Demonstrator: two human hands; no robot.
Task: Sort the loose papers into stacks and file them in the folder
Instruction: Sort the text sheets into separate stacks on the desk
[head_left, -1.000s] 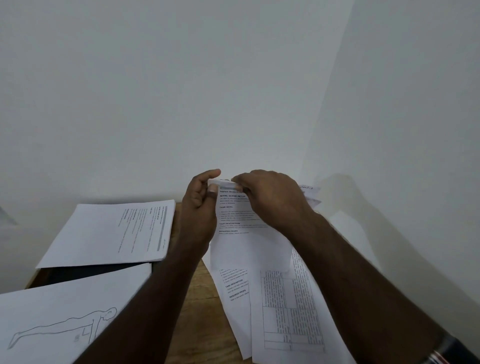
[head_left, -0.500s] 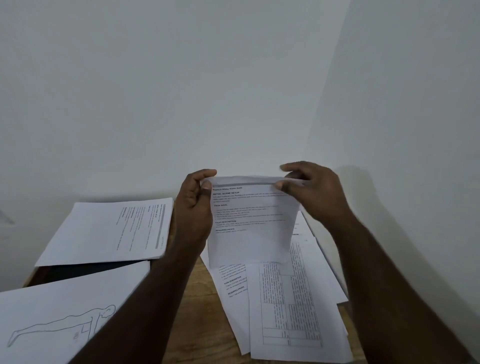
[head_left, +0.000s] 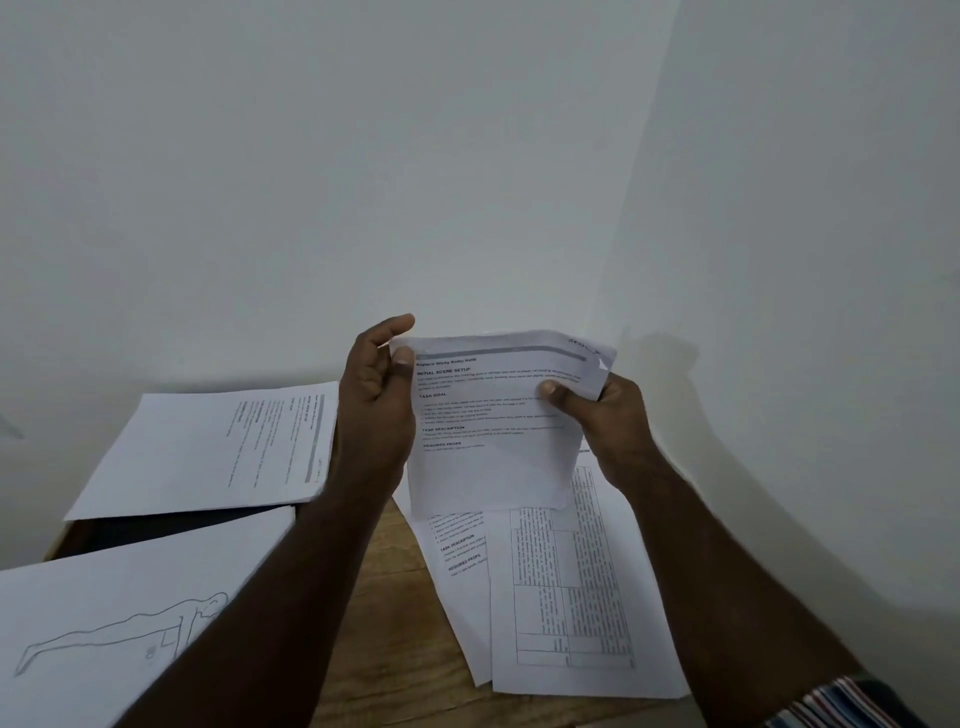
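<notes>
I hold a printed text sheet (head_left: 488, 447) upright above the table with both hands. My left hand (head_left: 374, 410) pinches its top left corner with the thumb on the front. My right hand (head_left: 608, 421) grips its right edge, where the top corner is curled. Under it, loose papers lie on the wooden table (head_left: 384, 613): a sheet with a printed grid (head_left: 571, 597) over a text sheet (head_left: 460, 561). At the left, a text page (head_left: 208, 452) and a page with a line drawing of a body (head_left: 114, 634) rest on a dark folder (head_left: 171, 527).
White walls meet in a corner close behind the table, and the right wall runs near my right forearm. A striped sleeve (head_left: 841, 706) shows at the bottom right. A strip of bare wood lies between the two paper groups.
My right hand slid from the sheet's top middle to its right edge and lower. The sheet has unfolded and now stands flat and lifted between both hands.
</notes>
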